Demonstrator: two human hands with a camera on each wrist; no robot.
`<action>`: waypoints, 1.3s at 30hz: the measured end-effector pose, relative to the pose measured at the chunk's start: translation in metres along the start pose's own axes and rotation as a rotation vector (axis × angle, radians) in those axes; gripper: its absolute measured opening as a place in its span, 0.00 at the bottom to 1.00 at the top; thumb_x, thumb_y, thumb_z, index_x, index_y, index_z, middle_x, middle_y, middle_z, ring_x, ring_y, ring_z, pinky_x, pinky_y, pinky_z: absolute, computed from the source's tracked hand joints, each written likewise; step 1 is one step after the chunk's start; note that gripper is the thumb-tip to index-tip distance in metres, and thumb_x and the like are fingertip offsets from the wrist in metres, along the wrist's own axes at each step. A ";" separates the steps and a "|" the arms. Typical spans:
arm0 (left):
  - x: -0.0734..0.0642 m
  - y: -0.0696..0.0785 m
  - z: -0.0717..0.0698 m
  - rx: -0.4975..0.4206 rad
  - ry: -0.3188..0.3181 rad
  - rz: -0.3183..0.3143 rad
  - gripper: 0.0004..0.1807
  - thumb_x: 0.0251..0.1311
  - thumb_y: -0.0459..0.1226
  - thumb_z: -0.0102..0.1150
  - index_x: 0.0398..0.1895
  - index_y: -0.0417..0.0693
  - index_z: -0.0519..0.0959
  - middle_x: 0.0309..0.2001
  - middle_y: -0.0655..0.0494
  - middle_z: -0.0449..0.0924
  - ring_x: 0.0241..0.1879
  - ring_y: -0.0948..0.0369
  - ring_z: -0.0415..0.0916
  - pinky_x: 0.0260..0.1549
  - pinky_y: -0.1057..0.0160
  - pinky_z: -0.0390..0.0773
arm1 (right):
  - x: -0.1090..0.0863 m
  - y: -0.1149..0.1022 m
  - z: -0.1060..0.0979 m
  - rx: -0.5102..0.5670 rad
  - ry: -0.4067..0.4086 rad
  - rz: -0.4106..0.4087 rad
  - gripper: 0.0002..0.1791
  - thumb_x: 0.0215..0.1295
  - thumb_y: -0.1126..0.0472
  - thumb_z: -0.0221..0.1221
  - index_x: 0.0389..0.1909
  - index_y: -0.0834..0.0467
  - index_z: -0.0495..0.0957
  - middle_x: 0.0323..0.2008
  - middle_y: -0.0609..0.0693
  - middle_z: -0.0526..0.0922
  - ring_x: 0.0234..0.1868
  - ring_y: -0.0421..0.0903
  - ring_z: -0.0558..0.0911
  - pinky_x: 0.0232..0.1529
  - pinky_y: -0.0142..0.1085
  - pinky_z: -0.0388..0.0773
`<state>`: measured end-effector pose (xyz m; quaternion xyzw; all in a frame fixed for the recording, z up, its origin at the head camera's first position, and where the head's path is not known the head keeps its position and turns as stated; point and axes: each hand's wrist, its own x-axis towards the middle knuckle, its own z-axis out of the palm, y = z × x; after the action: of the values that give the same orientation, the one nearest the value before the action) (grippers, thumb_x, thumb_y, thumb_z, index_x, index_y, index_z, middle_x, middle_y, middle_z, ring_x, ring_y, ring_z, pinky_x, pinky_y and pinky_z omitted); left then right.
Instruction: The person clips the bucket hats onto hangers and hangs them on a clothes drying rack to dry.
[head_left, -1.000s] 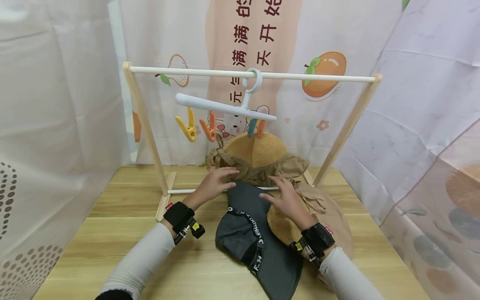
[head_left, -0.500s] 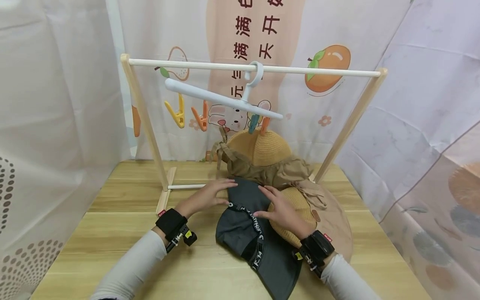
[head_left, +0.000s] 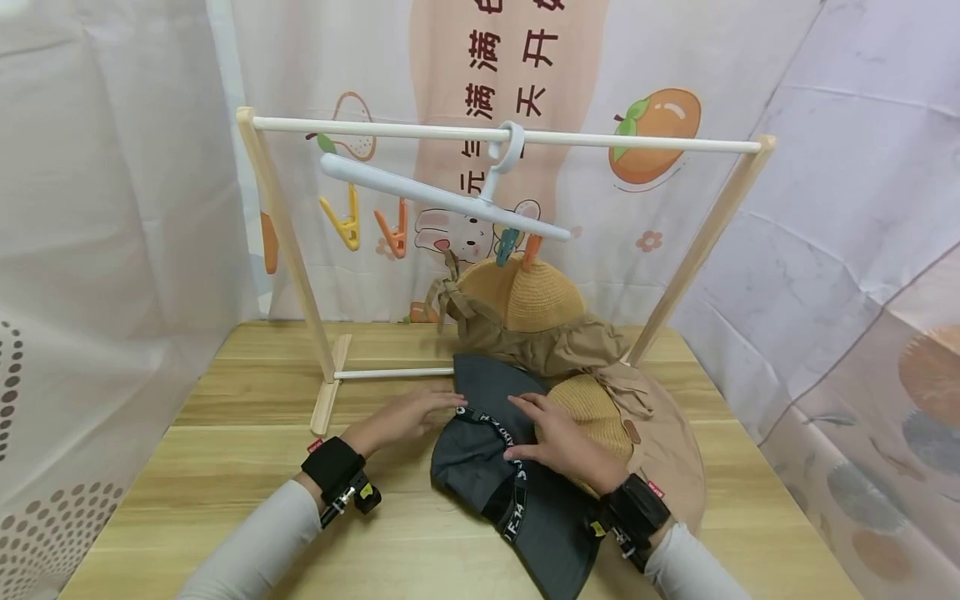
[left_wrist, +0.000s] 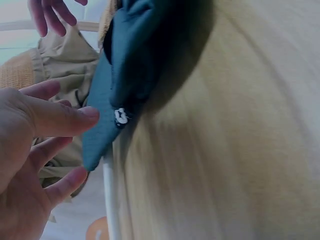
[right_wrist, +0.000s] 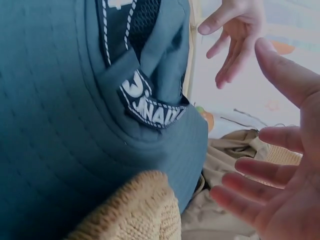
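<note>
A dark grey sun hat [head_left: 472, 467] with a lettered band lies on the table in front of me. My left hand [head_left: 405, 414] is by its left edge, fingers extended; whether the fingertips touch it cannot be told. Over the hat's right side hovers my right hand [head_left: 558, 437], fingers spread and holding nothing. In the right wrist view a gap shows between that hand [right_wrist: 285, 165] and the dark hat [right_wrist: 60, 140]. Partly behind my right hand lies a straw hat [head_left: 592, 408] with a wide beige brim [head_left: 671, 458].
Beyond them sits another straw hat [head_left: 543, 296] with a brown ruffled brim. A wooden rack [head_left: 281, 242] carries a white hanger [head_left: 442, 198] with yellow [head_left: 347, 225], orange [head_left: 395, 233] and teal [head_left: 507, 247] clips, plus a second orange clip [head_left: 532, 250]. Patterned curtains [head_left: 135, 208] surround the table.
Both hands have come down and nearer to me, from beside the ruffled straw hat to the dark hat. The camera view has tilted slightly; the hats appear unmoved.
</note>
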<state>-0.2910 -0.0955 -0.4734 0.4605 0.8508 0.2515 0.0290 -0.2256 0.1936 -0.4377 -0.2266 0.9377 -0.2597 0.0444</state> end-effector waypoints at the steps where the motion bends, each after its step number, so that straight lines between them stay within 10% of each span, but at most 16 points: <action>1: -0.002 -0.001 0.002 -0.006 -0.005 0.002 0.39 0.47 0.14 0.57 0.66 0.43 0.71 0.66 0.45 0.71 0.69 0.42 0.63 0.65 0.44 0.65 | 0.000 -0.001 0.002 0.012 -0.015 0.006 0.46 0.55 0.46 0.70 0.71 0.59 0.63 0.67 0.61 0.66 0.65 0.61 0.70 0.58 0.55 0.71; 19: -0.021 0.003 0.032 -0.008 -0.187 -0.040 0.36 0.54 0.19 0.54 0.65 0.58 0.74 0.72 0.56 0.66 0.73 0.47 0.57 0.65 0.35 0.60 | -0.008 -0.005 0.041 -0.119 -0.293 -0.055 0.48 0.51 0.35 0.68 0.70 0.55 0.66 0.63 0.58 0.70 0.61 0.55 0.75 0.57 0.50 0.75; 28: -0.015 -0.001 0.035 -0.027 -0.276 -0.039 0.31 0.56 0.31 0.65 0.64 0.60 0.75 0.70 0.58 0.67 0.76 0.50 0.52 0.69 0.40 0.58 | -0.002 -0.004 0.047 -0.154 -0.257 -0.056 0.44 0.47 0.39 0.72 0.64 0.57 0.73 0.55 0.54 0.73 0.53 0.49 0.76 0.52 0.45 0.76; 39: 0.001 -0.008 0.025 -0.056 -0.293 -0.011 0.21 0.65 0.29 0.53 0.59 0.53 0.80 0.66 0.52 0.73 0.72 0.49 0.59 0.69 0.47 0.60 | 0.004 -0.005 0.046 -0.221 -0.258 -0.096 0.38 0.52 0.42 0.70 0.62 0.55 0.75 0.58 0.56 0.77 0.55 0.53 0.75 0.54 0.48 0.75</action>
<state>-0.2908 -0.0883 -0.4986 0.4865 0.8327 0.2049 0.1672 -0.2179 0.1666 -0.4750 -0.3062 0.9351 -0.1259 0.1266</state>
